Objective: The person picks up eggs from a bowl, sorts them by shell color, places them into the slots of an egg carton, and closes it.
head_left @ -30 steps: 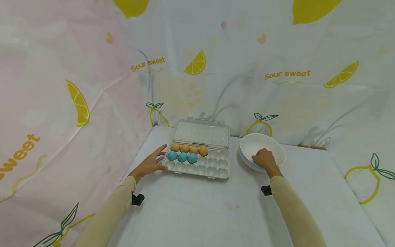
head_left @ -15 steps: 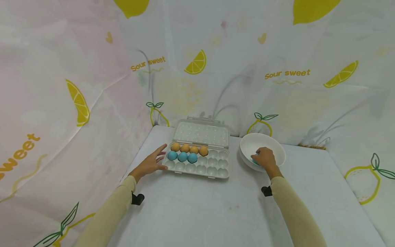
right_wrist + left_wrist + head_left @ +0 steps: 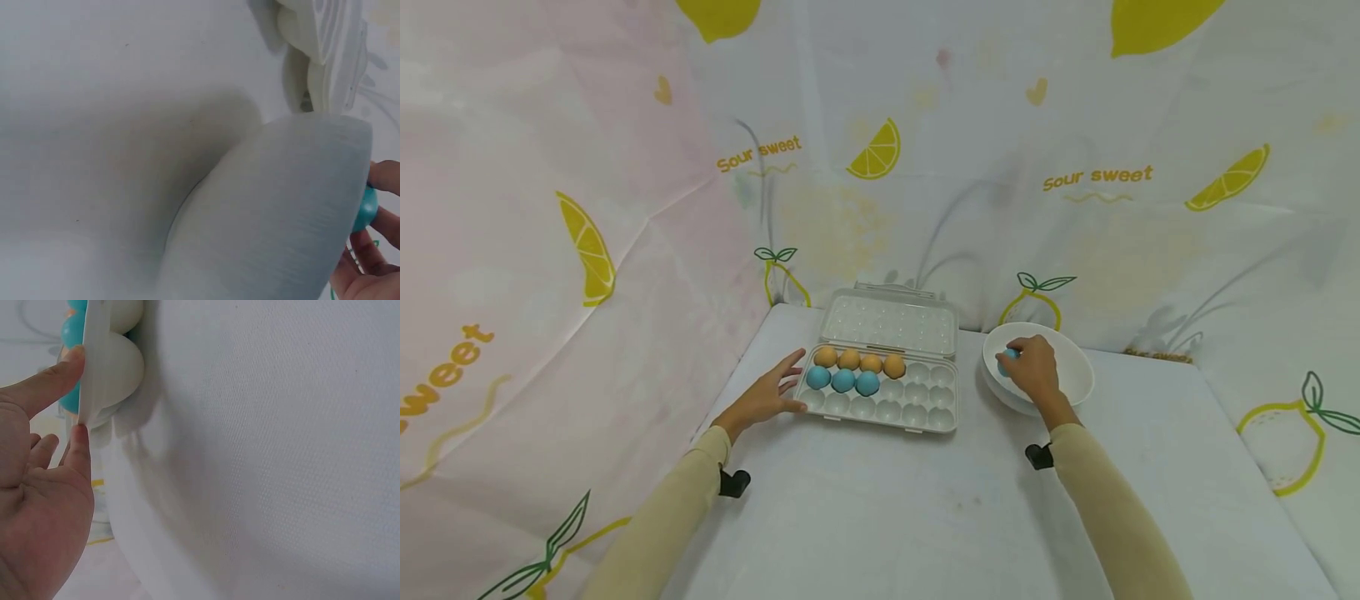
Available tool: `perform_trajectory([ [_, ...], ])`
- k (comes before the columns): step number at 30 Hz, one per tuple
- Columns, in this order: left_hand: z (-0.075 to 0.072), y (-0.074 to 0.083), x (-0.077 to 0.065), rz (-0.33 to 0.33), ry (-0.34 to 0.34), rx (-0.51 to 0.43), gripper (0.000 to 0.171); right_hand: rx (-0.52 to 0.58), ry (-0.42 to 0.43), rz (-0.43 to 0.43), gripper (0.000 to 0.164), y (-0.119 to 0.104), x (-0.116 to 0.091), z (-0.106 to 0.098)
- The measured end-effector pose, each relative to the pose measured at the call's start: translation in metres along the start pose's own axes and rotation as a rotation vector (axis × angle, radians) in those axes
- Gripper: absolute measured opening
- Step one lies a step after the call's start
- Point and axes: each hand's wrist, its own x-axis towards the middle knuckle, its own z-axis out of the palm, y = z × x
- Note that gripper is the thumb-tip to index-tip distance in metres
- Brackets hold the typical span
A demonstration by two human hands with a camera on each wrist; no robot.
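My right hand (image 3: pixel 1036 365) pinches a blue egg (image 3: pixel 1008 362) over the white bowl (image 3: pixel 1079 371), near its left inner side. In the right wrist view the egg (image 3: pixel 366 210) shows between the fingertips, beyond the bowl's wall (image 3: pixel 269 219). My left hand (image 3: pixel 762 402) touches the left end of the egg box (image 3: pixel 872 426), fingers spread along its edge. The left wrist view has the thumb on the box's rim (image 3: pixel 91 369). Several orange eggs (image 3: pixel 849 360) fill part of the back row, and three blue eggs (image 3: pixel 844 381) lie in the middle row.
The box's clear lid (image 3: pixel 889 323) stands folded back towards the wall. A white cloth (image 3: pixel 887 517) covers the table. Behind and at the left hangs a lemon-print sheet (image 3: pixel 955 225), close to the table's back edge.
My right hand has risen from inside the bowl and shifted slightly left, bringing the blue egg up into view. The left hand, the box and its eggs look unchanged.
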Motion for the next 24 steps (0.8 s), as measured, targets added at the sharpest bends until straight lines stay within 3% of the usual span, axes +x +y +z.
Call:
perform_trajectory([
  [4,0.000,0.001,0.000,0.015,0.003,-0.003,0.109,0.041,0.091,-0.065,0.032,-0.018,0.003,0.004],
  [7,0.000,0.001,0.000,0.018,0.003,-0.003,0.109,0.070,0.113,-0.103,0.033,-0.033,0.003,0.007],
  [16,0.002,0.000,0.001,0.016,0.001,-0.002,0.109,0.113,0.080,-0.179,0.032,-0.068,-0.002,0.030],
  [24,0.000,-0.001,0.001,0.021,0.000,-0.010,0.109,0.156,0.029,-0.202,0.032,-0.089,-0.011,0.066],
])
